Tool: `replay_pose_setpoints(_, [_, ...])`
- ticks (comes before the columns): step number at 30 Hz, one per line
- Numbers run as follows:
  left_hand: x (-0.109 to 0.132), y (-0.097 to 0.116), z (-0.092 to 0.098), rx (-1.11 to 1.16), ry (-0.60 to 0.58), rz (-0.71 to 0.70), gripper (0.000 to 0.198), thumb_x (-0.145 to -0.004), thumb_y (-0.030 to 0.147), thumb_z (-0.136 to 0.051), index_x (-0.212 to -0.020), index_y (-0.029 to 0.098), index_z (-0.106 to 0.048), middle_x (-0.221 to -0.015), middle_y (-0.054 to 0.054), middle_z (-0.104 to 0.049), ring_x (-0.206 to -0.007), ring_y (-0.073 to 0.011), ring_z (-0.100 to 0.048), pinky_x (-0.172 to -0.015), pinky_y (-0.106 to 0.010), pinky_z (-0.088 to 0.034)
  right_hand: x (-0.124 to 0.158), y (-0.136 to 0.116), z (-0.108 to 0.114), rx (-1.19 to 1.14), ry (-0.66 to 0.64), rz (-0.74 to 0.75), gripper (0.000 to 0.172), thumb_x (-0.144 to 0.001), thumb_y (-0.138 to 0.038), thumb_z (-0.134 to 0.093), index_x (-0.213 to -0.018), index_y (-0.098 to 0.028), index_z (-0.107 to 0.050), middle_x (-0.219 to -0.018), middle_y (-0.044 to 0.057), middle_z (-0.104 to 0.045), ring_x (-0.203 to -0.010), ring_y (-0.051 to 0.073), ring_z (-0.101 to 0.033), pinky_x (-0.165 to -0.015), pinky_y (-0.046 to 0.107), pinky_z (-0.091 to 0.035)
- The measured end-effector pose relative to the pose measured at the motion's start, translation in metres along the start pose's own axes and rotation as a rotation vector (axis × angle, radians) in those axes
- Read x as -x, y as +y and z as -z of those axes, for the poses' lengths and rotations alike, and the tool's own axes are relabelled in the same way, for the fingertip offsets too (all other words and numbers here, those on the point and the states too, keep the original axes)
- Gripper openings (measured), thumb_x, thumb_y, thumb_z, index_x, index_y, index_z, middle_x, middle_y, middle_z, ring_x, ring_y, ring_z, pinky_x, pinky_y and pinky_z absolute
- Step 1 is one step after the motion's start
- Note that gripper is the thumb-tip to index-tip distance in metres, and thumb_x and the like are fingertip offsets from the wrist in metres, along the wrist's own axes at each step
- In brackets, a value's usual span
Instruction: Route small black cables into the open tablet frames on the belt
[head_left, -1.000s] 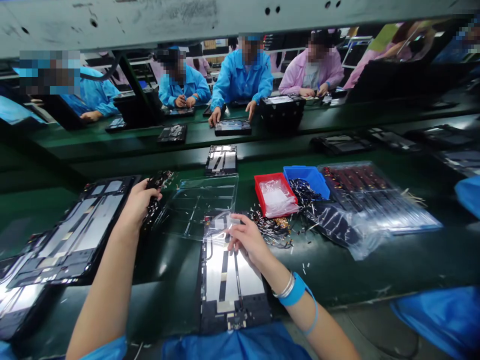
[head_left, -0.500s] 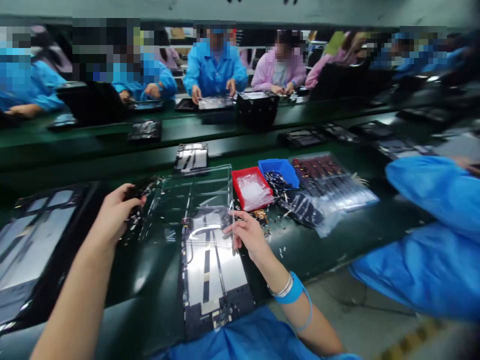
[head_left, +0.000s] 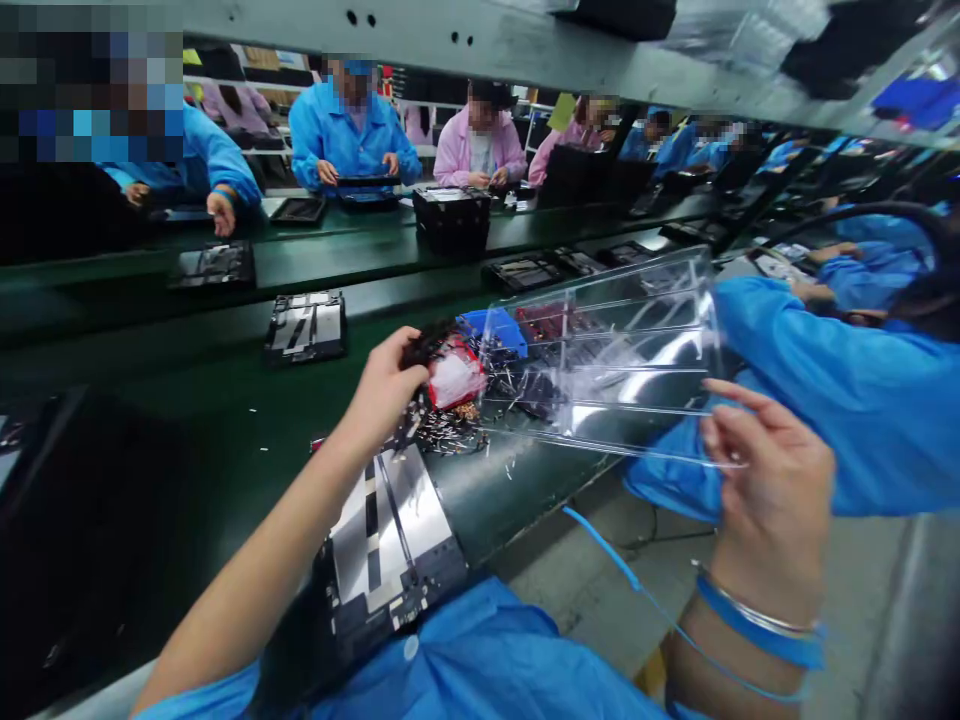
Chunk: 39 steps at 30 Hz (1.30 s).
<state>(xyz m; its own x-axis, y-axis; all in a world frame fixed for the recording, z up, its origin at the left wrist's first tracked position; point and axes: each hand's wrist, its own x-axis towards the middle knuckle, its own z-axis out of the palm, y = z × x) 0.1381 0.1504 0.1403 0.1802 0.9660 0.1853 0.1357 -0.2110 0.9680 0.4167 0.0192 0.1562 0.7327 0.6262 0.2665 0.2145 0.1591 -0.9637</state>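
Observation:
My right hand [head_left: 772,460] pinches the near right edge of a clear plastic tray [head_left: 637,385] with moulded ridges, held tilted above the bench. My left hand [head_left: 386,385] is closed around a bunch of small dark strip-like parts [head_left: 431,343], beside the red bin [head_left: 456,375] with a clear bag in it. More small strips [head_left: 450,432] lie or hang below that hand; I cannot tell which. An opened tablet-like device [head_left: 409,515] with silver plates and a black lower board lies in front of me, partly behind my left forearm.
Through the clear tray show a blue bin [head_left: 499,330] and bagged parts. Another opened device [head_left: 306,325] lies farther back on the green bench [head_left: 300,415]. A co-worker's blue sleeve [head_left: 840,390] is close on the right. Several people work across the bench.
The clear tray has moved right, away from above the device, with my right hand. My left hand has carried the dark strips right to the red bin. The view has turned right.

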Motion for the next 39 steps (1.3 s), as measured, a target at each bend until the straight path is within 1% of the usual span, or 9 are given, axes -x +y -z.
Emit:
replay_pose_setpoints(3, [0.001, -0.016, -0.039, -0.287, -0.153, -0.006, 0.024, -0.066, 0.009, -0.045, -0.088, 0.014, -0.051, -0.083, -0.002, -0.059, -0.083, -0.0173, -0.056, -0.077, -0.026, -0.045, -0.005, -0.025, 0.017, 0.026, 0.104, 0.034, 0.025, -0.055, -0.023, -0.070, -0.079, -0.017, -0.070, -0.045, -0.003, -0.047, -0.040, 0.008, -0.035, -0.041, 0.025, -0.016])
replay_pose_setpoints(7, [0.014, -0.039, -0.080, -0.460, -0.296, -0.018, 0.033, -0.069, 0.001, -0.042, -0.097, 0.014, -0.054, -0.098, -0.007, -0.063, -0.096, -0.0217, -0.058, -0.089, -0.033, -0.047, -0.008, -0.046, 0.015, 0.107, 0.097, 0.196, 0.019, -0.056, -0.024, -0.068, -0.074, -0.020, -0.070, -0.042, -0.005, -0.043, -0.039, 0.008, -0.033, -0.044, 0.025, -0.019])
replay_pose_setpoints(14, [0.037, -0.071, -0.118, -0.715, -0.536, -0.035, 0.040, -0.064, -0.008, -0.048, -0.100, 0.008, -0.059, -0.115, -0.021, -0.056, -0.112, -0.0334, -0.053, -0.092, -0.047, -0.049, 0.017, -0.060, -0.021, 0.620, -0.241, 0.494, 0.026, -0.072, -0.026, -0.055, -0.090, -0.017, -0.072, -0.050, -0.004, -0.049, -0.042, 0.007, -0.037, -0.045, 0.022, -0.026])
replay_pose_setpoints(20, [0.030, -0.065, -0.073, -0.538, -0.548, -0.064, 0.050, -0.067, 0.007, -0.066, -0.116, 0.013, -0.057, -0.123, -0.013, -0.057, -0.120, -0.0277, -0.049, -0.110, -0.045, -0.037, 0.043, -0.074, -0.049, 0.926, -0.331, 0.823, 0.031, -0.077, -0.016, -0.048, -0.096, -0.018, -0.073, -0.048, -0.003, -0.049, -0.045, 0.009, -0.044, -0.049, 0.023, -0.028])
replay_pose_setpoints(25, [0.023, -0.069, -0.032, -0.285, -0.390, 0.030, 0.036, -0.076, 0.020, -0.054, -0.111, 0.014, -0.058, -0.120, -0.014, -0.060, -0.116, -0.0280, -0.054, -0.100, -0.048, -0.044, 0.044, -0.082, -0.034, 0.791, -0.252, 0.731, 0.027, -0.079, -0.017, -0.052, -0.097, -0.019, -0.072, -0.051, -0.006, -0.048, -0.043, 0.006, -0.039, -0.047, 0.021, -0.030])
replay_pose_setpoints(30, [0.042, -0.044, -0.034, 0.015, -0.358, 0.064, 0.041, -0.076, 0.037, -0.056, -0.108, 0.012, -0.058, -0.115, -0.016, -0.063, -0.106, -0.0263, -0.061, -0.085, -0.039, -0.053, 0.047, -0.085, -0.014, 0.582, -0.014, 0.651, 0.019, -0.083, -0.021, -0.060, -0.098, -0.018, -0.072, -0.057, -0.004, -0.052, -0.046, 0.006, -0.042, -0.041, 0.019, -0.033])
replay_pose_setpoints(32, [0.054, -0.015, -0.035, 0.273, -0.352, 0.034, 0.056, -0.076, 0.046, -0.061, -0.121, 0.014, -0.051, -0.129, -0.017, -0.056, -0.113, -0.0265, -0.058, -0.083, -0.035, -0.053, 0.053, -0.081, -0.018, 0.584, 0.013, 0.837, 0.023, -0.084, -0.015, -0.061, -0.105, -0.019, -0.070, -0.059, -0.004, -0.054, -0.047, 0.006, -0.043, -0.043, 0.019, -0.035])
replay_pose_setpoints(35, [0.075, 0.033, -0.023, 0.684, -0.496, -0.062, 0.085, -0.069, 0.052, -0.074, -0.139, 0.021, -0.038, -0.144, -0.016, -0.043, -0.127, -0.0303, -0.048, -0.086, -0.033, -0.054, 0.068, -0.079, -0.034, 0.612, -0.167, 1.303, 0.030, -0.083, -0.007, -0.060, -0.110, -0.017, -0.067, -0.066, -0.002, -0.061, -0.056, 0.009, -0.051, -0.056, 0.023, -0.043])
replay_pose_setpoints(39, [0.102, 0.069, 0.012, 0.712, -0.417, 0.003, 0.075, -0.078, 0.044, -0.070, -0.142, 0.020, -0.038, -0.132, -0.016, -0.056, -0.111, -0.0272, -0.061, -0.081, -0.028, -0.055, 0.087, -0.085, -0.053, 0.531, -0.445, 1.649, 0.027, -0.085, -0.006, -0.055, -0.108, -0.010, -0.067, -0.077, 0.004, -0.067, -0.072, 0.015, -0.057, -0.065, 0.028, -0.048])
